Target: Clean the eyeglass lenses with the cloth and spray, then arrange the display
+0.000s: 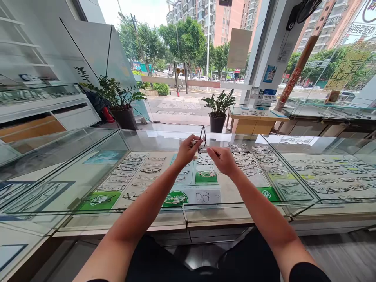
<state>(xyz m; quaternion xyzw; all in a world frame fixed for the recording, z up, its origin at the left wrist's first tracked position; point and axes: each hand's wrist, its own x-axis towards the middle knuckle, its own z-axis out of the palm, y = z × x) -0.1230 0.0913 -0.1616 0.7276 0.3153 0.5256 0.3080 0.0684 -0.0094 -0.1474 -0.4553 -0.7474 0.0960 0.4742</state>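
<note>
Above the glass counter (188, 137), a pair of dark-framed eyeglasses (203, 135) is held up on edge. My left hand (188, 149) pinches the glasses, its fingers closed on them. Just right of them is my right hand (221, 159), its fingers curled inward and the thumb side towards the lenses. Whether those curled fingers hold some small thing is hidden from me. Under the glass, below both hands, rows of eyeglasses (150, 170) lie on a pale display board, with green cards (206, 177) among them.
Glass cases with more eyeglasses (331, 172) continue on the right. Beyond the counter stand two potted plants (217, 121), (123, 115) by the glass doors. A wooden cabinet (255, 124) is at the back right, and a white shelf unit (38, 117) at the left.
</note>
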